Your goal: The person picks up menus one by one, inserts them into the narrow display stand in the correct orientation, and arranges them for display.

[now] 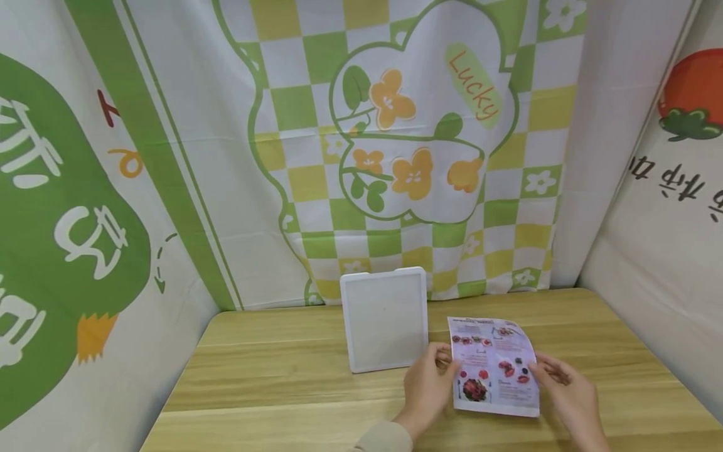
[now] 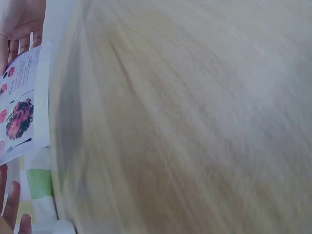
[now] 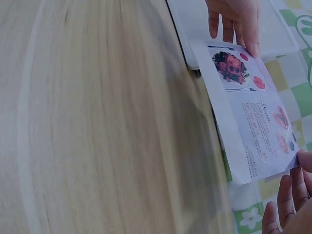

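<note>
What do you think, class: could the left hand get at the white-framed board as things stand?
Probably yes: the left hand is near the white-framed board, with nothing visible between them. It pinches the printed sheet, though, so it would likely let go first, leaving that to the right hand.

Menu sheet [image 1: 497, 370] between left hand [image 1: 426, 384] and right hand [image 1: 572, 395] over table [image 1: 265, 389], framed panel [image 1: 385, 321] standing to its left, cloth backdrop [image 1: 305, 147] behind.
</note>
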A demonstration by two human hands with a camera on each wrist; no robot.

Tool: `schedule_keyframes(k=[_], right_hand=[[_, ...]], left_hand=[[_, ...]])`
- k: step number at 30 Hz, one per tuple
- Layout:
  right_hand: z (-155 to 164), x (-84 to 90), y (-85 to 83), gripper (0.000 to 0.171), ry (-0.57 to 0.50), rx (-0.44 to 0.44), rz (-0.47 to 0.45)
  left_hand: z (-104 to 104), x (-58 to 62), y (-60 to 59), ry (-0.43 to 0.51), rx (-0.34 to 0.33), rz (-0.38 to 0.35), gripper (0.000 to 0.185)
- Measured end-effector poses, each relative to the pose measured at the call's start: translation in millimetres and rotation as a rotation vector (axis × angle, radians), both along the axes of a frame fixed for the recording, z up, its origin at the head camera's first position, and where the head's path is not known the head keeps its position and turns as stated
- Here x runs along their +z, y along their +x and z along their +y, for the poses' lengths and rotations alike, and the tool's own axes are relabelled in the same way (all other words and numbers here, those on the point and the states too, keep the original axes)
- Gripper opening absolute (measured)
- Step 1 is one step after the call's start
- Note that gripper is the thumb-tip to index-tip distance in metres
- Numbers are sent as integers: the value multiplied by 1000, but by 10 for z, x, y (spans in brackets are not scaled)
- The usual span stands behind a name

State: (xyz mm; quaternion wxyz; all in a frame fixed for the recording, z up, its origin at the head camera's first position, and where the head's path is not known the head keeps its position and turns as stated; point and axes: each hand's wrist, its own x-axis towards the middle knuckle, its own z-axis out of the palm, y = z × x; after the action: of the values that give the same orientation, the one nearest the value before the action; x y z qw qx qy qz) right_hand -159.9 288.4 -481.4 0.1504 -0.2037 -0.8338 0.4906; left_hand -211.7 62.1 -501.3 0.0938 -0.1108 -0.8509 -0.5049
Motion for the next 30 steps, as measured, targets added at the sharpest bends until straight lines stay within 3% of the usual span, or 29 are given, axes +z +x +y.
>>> schedule_keyframes(k=[10,30], right_hand=[[-90,162,71,59,-132,37,5],[-362,358,103,39,-117,162,36]], left_hand=[[-139,173,77,22,-3,7,20],[-575,377,217,46,-9,-34,16]])
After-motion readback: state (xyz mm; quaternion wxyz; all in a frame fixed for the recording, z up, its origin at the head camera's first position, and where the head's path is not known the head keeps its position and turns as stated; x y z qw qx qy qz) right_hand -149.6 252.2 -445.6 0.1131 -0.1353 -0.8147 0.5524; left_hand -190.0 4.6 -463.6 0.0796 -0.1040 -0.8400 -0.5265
